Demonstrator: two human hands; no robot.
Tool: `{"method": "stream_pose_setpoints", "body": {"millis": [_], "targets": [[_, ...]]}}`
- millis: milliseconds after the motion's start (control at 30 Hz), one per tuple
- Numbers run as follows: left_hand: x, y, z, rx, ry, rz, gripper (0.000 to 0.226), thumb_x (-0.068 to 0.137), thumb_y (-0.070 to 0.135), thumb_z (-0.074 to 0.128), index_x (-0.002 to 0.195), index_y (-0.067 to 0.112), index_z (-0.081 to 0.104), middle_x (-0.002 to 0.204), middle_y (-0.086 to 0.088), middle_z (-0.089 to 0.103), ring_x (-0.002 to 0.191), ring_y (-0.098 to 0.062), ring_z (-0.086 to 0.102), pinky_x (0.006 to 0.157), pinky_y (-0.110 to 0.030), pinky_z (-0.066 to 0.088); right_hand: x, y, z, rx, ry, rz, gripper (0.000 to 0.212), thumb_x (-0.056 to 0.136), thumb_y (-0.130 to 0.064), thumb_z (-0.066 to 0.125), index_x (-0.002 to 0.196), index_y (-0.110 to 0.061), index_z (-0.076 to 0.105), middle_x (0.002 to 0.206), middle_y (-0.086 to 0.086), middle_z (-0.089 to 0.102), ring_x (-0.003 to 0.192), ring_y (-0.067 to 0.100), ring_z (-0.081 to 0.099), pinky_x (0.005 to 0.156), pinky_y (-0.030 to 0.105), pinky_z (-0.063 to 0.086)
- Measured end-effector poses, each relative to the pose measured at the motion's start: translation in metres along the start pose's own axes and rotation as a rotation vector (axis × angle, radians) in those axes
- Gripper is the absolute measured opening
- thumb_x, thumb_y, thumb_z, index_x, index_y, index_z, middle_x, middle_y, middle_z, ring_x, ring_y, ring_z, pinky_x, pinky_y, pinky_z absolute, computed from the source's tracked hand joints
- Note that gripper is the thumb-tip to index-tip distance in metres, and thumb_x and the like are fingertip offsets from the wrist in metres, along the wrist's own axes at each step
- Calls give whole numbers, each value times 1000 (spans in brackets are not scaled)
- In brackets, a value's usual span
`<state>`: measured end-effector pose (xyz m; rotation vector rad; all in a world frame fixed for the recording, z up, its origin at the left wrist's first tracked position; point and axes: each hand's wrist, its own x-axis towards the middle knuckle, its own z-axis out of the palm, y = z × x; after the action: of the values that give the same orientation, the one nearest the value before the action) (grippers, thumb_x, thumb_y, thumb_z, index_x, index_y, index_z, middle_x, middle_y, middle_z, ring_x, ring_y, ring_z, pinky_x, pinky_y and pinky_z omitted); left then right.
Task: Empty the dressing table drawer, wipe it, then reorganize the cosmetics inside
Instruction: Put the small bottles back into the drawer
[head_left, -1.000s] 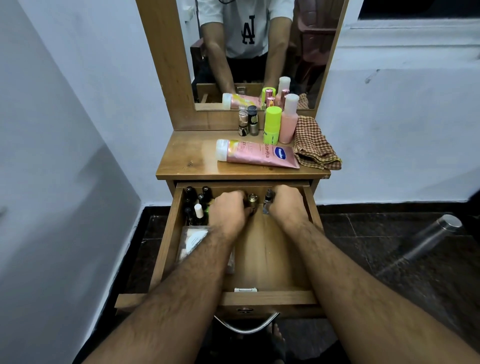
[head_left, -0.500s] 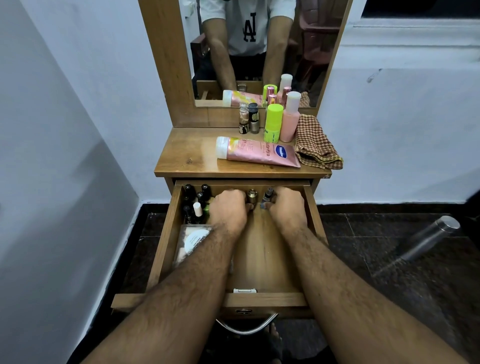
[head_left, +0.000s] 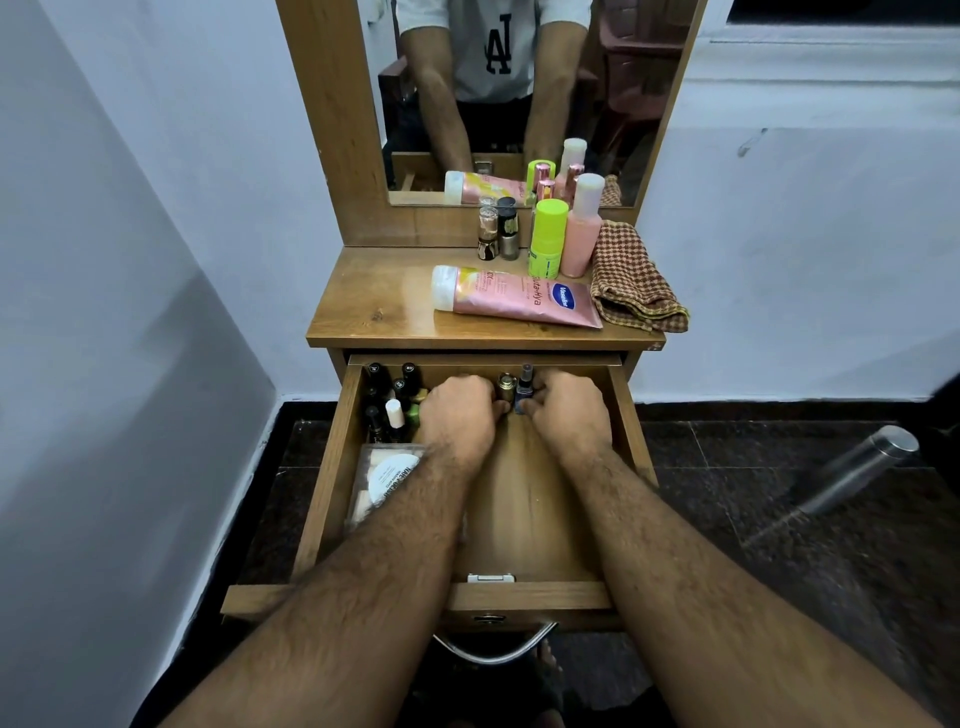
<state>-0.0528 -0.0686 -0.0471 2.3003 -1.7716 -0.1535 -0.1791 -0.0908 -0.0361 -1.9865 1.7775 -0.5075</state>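
The wooden drawer (head_left: 524, 530) is pulled out under the dressing table top (head_left: 374, 306). Both hands reach to its far end. My left hand (head_left: 457, 415) is curled beside a gold-capped bottle (head_left: 505, 387); its fingertips are hidden. My right hand (head_left: 569, 410) pinches a small dark bottle (head_left: 523, 389) with a thin cap. Several dark nail polish bottles (head_left: 389, 395) stand in the drawer's back left corner. A clear pouch of pads (head_left: 384, 478) lies under my left forearm. On the top lie a pink Vaseline tube (head_left: 514, 299), a green bottle (head_left: 548, 239), a pink bottle (head_left: 582, 234) and two small bottles (head_left: 496, 228).
A checked cloth (head_left: 634, 280) is folded at the table top's right edge. The mirror (head_left: 519, 93) stands behind the bottles. A steel flask (head_left: 857, 467) lies on the dark floor to the right. White walls close in on the left and behind.
Both hands stay at the drawer's far end; the right fingers have closed more around the small dark bottle. The view has tilted slightly.
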Motion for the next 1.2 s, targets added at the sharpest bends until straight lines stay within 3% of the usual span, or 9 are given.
{"method": "stream_pose_setpoints", "body": {"millis": [867, 1067, 1200], "targets": [[-7, -5, -5, -101, 8, -30, 22, 86, 39, 70, 101, 23, 73, 97, -5, 73, 98, -29, 67, 80, -37, 53, 2, 8, -1, 7, -38, 37, 19, 88, -19, 71, 108, -18, 70, 101, 0, 72, 95, 16, 66, 83, 31, 52], [-6, -1, -7, -104, -6, -10, 26, 90, 44, 65, 102, 23, 73, 96, -7, 73, 97, -29, 67, 79, -35, 52, 2, 3, 3, 44, -21, 4, 25, 85, -36, 74, 103, -18, 72, 93, -2, 74, 90, 16, 68, 83, 32, 54], [-4, -1, -5, -97, -9, -13, 25, 90, 44, 64, 102, 23, 73, 96, -7, 73, 97, -29, 67, 76, -34, 51, 3, 5, 4, 34, -29, 7, 25, 87, -37, 72, 105, -19, 73, 93, -2, 74, 90, 17, 68, 82, 30, 52]]}}
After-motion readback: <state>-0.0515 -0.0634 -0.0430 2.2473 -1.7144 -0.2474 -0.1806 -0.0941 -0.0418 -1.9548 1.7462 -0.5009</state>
